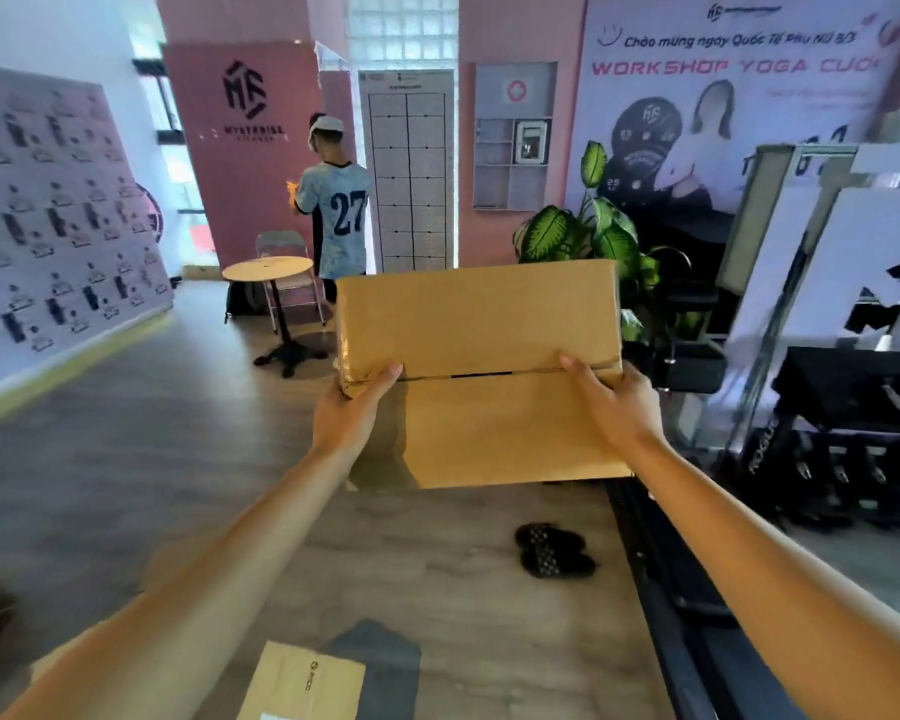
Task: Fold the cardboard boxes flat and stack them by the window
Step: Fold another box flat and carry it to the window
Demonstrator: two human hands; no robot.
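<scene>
I hold a brown cardboard box [476, 324] out in front of me at arm's length, above the wooden floor. Its near face shows a taped seam running across between my hands. My left hand [352, 407] grips the box at its left side, thumb on the seam. At the right side my right hand [611, 402] grips it in the same way. A flat piece of cardboard [302, 680] lies on the floor near my feet.
A person in a shirt numbered 27 [336, 210] stands ahead by a small round table [268, 270] and a folding chair. A potted plant [588, 226] stands behind the box. A pair of dark sandals [552, 550] lies on the floor. Black gym racks [848, 407] fill the right side.
</scene>
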